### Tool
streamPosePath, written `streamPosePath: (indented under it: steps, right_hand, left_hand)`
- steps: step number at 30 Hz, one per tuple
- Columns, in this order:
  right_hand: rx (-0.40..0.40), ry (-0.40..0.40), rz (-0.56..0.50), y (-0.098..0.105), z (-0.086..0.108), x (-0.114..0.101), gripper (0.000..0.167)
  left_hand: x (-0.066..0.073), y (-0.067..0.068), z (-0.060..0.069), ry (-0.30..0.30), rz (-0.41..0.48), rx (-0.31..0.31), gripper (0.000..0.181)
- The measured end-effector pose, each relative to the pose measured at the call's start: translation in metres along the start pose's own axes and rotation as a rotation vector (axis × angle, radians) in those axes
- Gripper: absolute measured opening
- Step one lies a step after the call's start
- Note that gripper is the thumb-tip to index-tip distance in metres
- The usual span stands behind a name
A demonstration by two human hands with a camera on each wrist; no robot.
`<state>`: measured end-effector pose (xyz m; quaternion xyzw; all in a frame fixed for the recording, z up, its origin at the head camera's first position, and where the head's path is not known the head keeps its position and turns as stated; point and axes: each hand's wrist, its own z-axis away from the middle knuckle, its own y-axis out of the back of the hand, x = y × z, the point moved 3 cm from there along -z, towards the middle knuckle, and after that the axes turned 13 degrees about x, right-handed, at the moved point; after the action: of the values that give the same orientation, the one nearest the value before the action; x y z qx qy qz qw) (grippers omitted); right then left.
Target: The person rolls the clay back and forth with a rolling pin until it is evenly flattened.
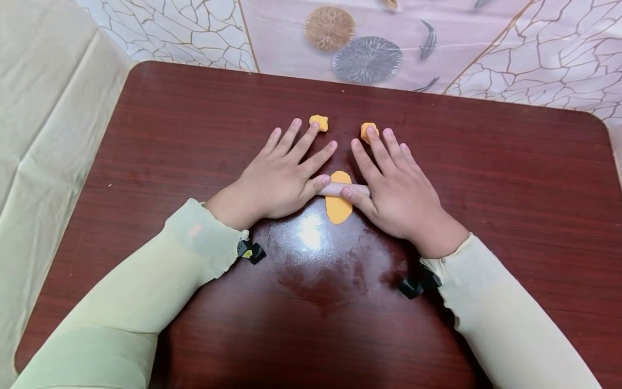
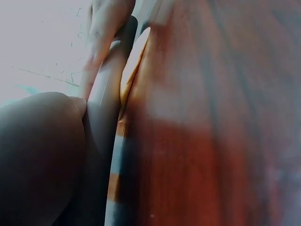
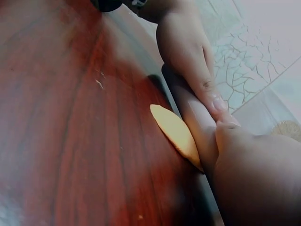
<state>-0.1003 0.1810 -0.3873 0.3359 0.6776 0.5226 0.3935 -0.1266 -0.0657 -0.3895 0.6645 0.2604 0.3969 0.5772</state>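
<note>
Over the dark worktop (image 1: 311, 335), my left hand (image 1: 277, 183) and right hand (image 1: 404, 197) rest, fingers straight and apart, on the pale roller (image 1: 334, 188), stiff-looking and best held at its ends, while the yellow dough strip (image 1: 338, 211) beneath seems soft, easily torn, safest lifted by its edges.

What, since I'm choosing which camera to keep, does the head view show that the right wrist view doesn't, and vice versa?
Head view only: the left orange lump, by the fingertips of the left hand, and the right orange lump, by those of the right hand.

Right wrist view only: the roller's end beside the left hand; from above, it is hidden under that hand.

Both: the two hands, the roller, the flat orange strip, the dark red tabletop and patterned backdrop.
</note>
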Motion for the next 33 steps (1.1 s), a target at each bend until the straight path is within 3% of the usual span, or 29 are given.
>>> streamPosePath:
  steps: [6, 19, 33]
  right_hand:
    - [0.016, 0.042, 0.024, -0.001, 0.006, -0.005, 0.105]
    - [0.014, 0.102, 0.056, -0.001, 0.032, -0.019, 0.111]
    - [0.029, 0.165, 0.047, -0.003, 0.073, -0.035, 0.109]
  left_hand:
    - [0.002, -0.001, 0.007, -0.017, 0.002, -0.009, 0.075]
    - [0.014, -0.004, 0.036, -0.122, -0.052, 0.015, 0.082]
    - [0.030, -0.012, 0.080, -0.291, -0.098, 0.090, 0.093]
